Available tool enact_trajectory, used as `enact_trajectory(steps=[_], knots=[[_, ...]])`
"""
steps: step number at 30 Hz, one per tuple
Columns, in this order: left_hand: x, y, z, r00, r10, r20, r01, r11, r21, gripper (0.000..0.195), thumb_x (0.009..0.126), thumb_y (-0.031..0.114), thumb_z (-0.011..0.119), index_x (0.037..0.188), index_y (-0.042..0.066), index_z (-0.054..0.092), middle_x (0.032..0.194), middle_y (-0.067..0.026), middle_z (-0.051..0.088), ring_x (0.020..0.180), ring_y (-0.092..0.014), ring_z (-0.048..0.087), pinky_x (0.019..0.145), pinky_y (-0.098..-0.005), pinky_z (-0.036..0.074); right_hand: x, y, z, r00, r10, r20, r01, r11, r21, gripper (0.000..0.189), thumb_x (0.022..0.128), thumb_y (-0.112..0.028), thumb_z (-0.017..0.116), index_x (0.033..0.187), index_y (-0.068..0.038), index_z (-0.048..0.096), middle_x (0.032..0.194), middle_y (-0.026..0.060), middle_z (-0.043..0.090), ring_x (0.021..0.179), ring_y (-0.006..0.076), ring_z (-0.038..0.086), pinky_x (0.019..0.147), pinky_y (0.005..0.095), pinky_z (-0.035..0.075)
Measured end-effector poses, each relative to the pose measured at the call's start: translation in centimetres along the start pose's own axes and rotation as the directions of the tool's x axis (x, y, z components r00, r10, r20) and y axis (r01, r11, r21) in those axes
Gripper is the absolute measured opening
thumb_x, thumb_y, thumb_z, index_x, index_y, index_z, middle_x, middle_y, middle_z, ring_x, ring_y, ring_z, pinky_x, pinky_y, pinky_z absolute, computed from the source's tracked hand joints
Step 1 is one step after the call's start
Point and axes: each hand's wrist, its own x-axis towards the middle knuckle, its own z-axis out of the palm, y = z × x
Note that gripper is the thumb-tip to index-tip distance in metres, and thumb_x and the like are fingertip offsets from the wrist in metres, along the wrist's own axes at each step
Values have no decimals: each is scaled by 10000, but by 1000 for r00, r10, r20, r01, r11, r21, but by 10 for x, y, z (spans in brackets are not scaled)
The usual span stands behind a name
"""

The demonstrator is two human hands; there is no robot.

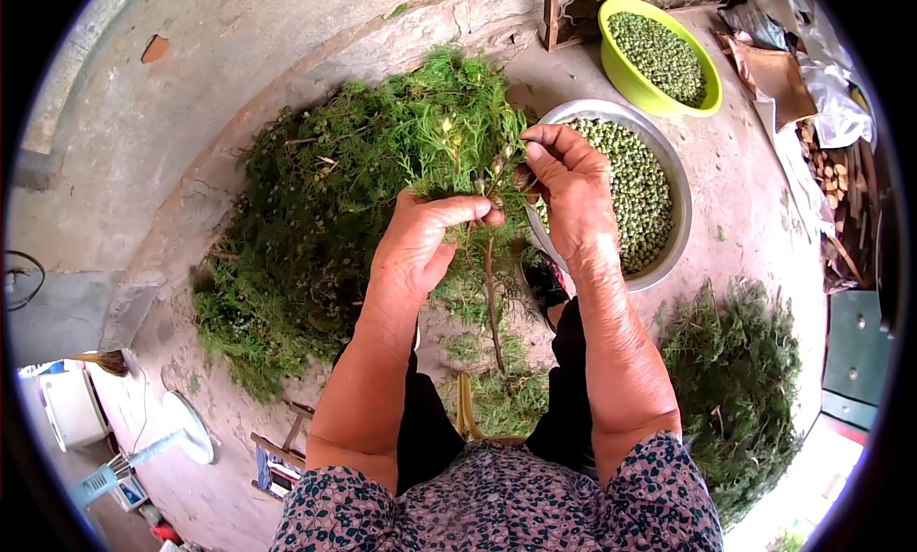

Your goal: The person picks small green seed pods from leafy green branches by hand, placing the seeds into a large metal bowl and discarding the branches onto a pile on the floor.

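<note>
My left hand [423, 240] grips a leafy arborvitae branch [491, 294] between thumb and fingers. Its bare brown stem hangs down between my legs. Small pale green cones [498, 161] show among its sprays. At the branch's right side, my right hand [573, 187] has thumb and forefinger pinched together on its foliage; what lies between the fingertips is too small to make out. Partly behind my right hand, a round metal basin [680, 215] holds many green cones [637, 187].
A large heap of cut branches [301, 215] lies left, against the wall [236, 72]. Another branch pile [738, 394] lies right. A lime-green plastic basin [612, 65] of cones stands beyond the metal one. A fan [183, 430] and a small wooden stool [290, 444] stand lower left.
</note>
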Motion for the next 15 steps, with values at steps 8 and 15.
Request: enact_trajectory(steps=[8,15], knots=[[-2,1,4,990,-3,-144,8,999,33,158,719,-20,610,875,-34,588,821,-124,611,704,-223,607,581,-313,494,0,-2,3,996,-81,-47,78,995,-70,85,846,-32,497,900,-23,562,722,3,555,565,64,506,489,183,372],[-4,-2,1,992,16,-123,-20,999,-31,100,722,-11,617,809,-55,596,755,-127,614,654,-203,597,512,-289,450,4,2,-1,980,-101,-173,89,993,-74,66,837,-16,493,875,-8,546,704,13,554,555,68,502,483,189,378]])
